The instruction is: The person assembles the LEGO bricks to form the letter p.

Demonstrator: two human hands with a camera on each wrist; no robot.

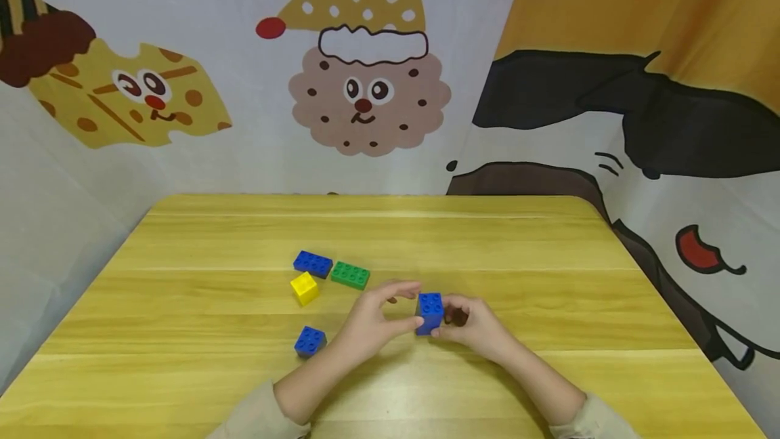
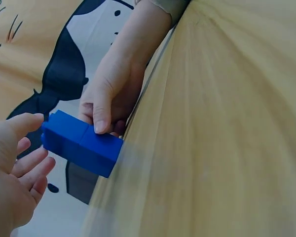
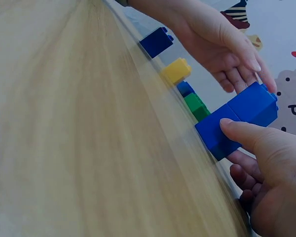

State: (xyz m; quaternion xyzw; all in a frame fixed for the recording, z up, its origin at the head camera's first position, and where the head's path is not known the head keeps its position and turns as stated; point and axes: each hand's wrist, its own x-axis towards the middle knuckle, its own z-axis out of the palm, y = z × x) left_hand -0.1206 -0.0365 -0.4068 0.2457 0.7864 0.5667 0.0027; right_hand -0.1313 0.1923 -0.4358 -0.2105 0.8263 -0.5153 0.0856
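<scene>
Two blue building blocks point(image 1: 430, 314), one on top of the other, stand upright just right of the table's middle. Their lower end is at or close to the tabletop. My right hand point(image 1: 481, 332) grips the lower block from the right, its thumb point(image 3: 241, 132) on one side and fingers behind. On the left, my left hand point(image 1: 373, 320) has its thumb and fingers spread beside the upper block. In the left wrist view its fingers point(image 2: 34, 165) are loose, and a fingertip is at the studded top; whether it touches I cannot tell.
Left of the hands lie a blue block point(image 1: 313, 263), a green block point(image 1: 350, 275) and a yellow block point(image 1: 305, 288), close together. Another blue block point(image 1: 310, 341) sits nearer, beside the left forearm. Behind the wooden table point(image 1: 487, 236) hangs a cartoon-printed cloth point(image 1: 244, 168).
</scene>
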